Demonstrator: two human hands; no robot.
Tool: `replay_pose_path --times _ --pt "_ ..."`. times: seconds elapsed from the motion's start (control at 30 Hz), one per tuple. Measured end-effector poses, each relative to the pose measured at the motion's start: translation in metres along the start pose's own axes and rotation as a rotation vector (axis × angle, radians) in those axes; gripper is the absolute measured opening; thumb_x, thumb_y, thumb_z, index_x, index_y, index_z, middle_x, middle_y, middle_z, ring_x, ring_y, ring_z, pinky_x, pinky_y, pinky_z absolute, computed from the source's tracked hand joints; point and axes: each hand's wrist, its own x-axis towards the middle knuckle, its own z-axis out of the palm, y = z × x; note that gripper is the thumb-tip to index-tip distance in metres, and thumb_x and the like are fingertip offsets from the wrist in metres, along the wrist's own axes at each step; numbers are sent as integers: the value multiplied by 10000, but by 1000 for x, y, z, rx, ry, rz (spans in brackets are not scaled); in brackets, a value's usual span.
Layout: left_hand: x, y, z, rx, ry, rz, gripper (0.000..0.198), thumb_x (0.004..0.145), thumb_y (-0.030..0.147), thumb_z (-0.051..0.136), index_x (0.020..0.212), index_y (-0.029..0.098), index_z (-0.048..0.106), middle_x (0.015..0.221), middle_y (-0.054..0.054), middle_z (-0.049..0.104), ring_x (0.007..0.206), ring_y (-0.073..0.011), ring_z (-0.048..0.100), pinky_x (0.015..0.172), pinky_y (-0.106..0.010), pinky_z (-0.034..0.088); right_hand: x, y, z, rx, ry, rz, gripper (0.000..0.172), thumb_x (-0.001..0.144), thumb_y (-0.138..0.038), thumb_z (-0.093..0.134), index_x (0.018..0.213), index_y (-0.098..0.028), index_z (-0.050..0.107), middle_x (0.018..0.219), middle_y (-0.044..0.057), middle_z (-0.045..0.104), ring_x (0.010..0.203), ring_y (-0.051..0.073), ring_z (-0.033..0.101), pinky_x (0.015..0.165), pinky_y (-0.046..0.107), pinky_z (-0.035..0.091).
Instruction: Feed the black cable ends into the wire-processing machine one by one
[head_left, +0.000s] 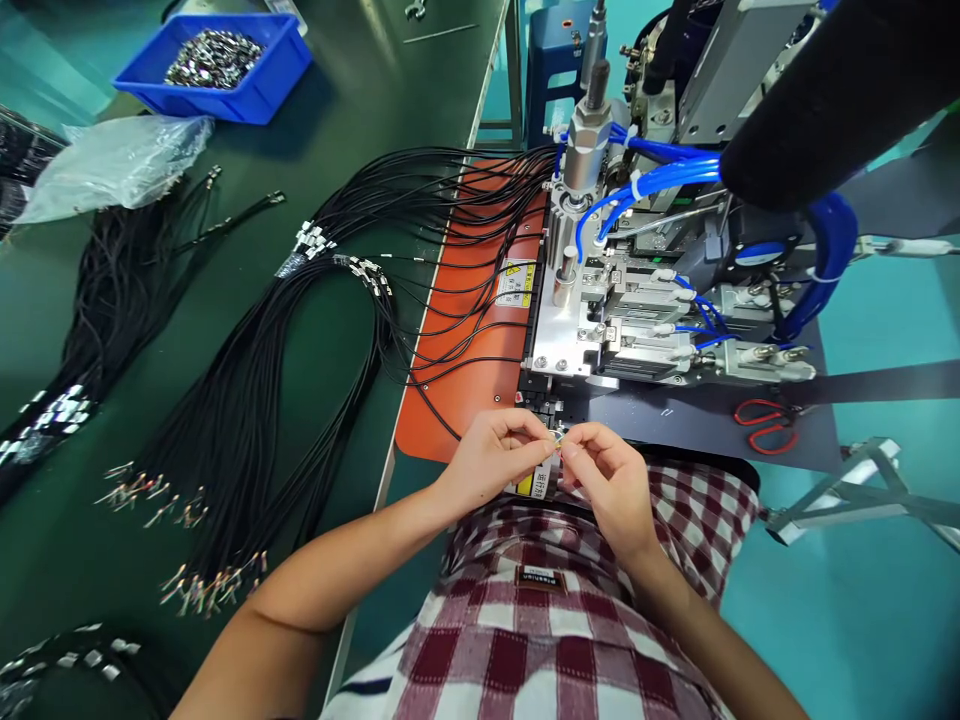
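The left hand [499,455] and the right hand [607,480] are meeting just in front of the machine [622,320], above the person's checked shirt [570,620]. The left hand is pinching the end of 1 black cable [439,415] between thumb and fingers, closed narrow on it. The right hand is pinching a small metal terminal [559,436] at that cable end, with thumb and forefinger tight. The fingertips of the 2 hands are almost touching each other.

The held cable is running from the left hand back over the orange mat [480,395], which is lying at the right edge of the bench [337,60], against the machine. A big bundle of cables [247,400] is spreading from the mat across the middle of the bench toward its near left corner, the metal ends fanning out there. A blue bin [247,100] with metal parts is standing at the far left corner, and a plastic bag [112,165] is lying just beside it. Red scissors [761,425] are lying on the dark plate at the right of the machine. Blue tubes [660,165] are curving over the top of the machine.
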Motion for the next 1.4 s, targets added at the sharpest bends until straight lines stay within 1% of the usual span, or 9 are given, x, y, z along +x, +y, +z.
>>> replay_pose_path --times 0.23,0.43,0.53,0.67,0.87,0.97,1.1,1.3,1.4 --pt "0 -3 0 19 -3 -3 224 734 314 686 697 117 585 454 68 429 400 -44 345 397 -175 255 4 -4 3 -7 18 -6 117 800 -265 643 735 -183 590 599 -42 516 498 88 440 488 225 362" --pt "1 -3 1 -12 13 -7 268 729 358 707 690 125 580 476 60 440 404 -44 352 392 -176 263 3 -1 4 -17 24 -2 137 820 -284 624 734 -190 572 604 -40 511 501 94 444 489 227 371" --pt "1 -3 1 -15 21 -5 281 724 367 716 690 120 585 482 52 457 408 -46 370 393 -174 272 1 1 3 -34 13 -27 140 842 -286 603 748 -194 558 606 -41 508 509 98 453 495 227 377" --pt "1 -2 0 -9 7 -6 273 736 361 706 710 112 597 476 54 454 410 -44 372 399 -171 281 0 3 2 -74 7 -80 133 875 -273 576 767 -197 557 619 -40 515 531 99 465 525 229 393" --pt "1 -2 0 -1 4 -21 292 733 382 705 702 114 593 460 60 439 402 -43 363 396 -169 279 2 1 -3 -54 -26 -48 129 866 -311 597 814 -193 597 667 -26 547 544 105 495 527 232 421" --pt "1 -1 0 4 0 -25 301 725 389 709 704 115 589 458 60 445 396 -43 366 396 -171 283 2 1 -4 -89 -28 -61 141 864 -307 600 784 -192 584 667 -24 546 540 106 488 527 234 417" --pt "0 2 -1 62 -42 -49 289 736 384 698 715 115 595 429 66 432 384 -45 365 392 -169 262 0 1 -3 -159 -25 -110 158 886 -290 571 758 -197 560 650 -23 536 560 114 480 546 239 410" --pt "1 2 -4 74 -48 -51 280 738 385 697 712 121 605 439 61 447 385 -53 391 398 -177 276 4 -2 -5 -101 -31 -41 168 871 -338 579 778 -199 576 645 -21 540 537 116 496 529 242 436" --pt "1 1 -4 72 -47 -50 278 738 383 697 714 121 605 444 62 448 385 -52 392 398 -178 280 5 -5 -6 -111 -38 -58 163 865 -341 582 799 -194 603 645 -17 550 554 122 511 551 249 452"
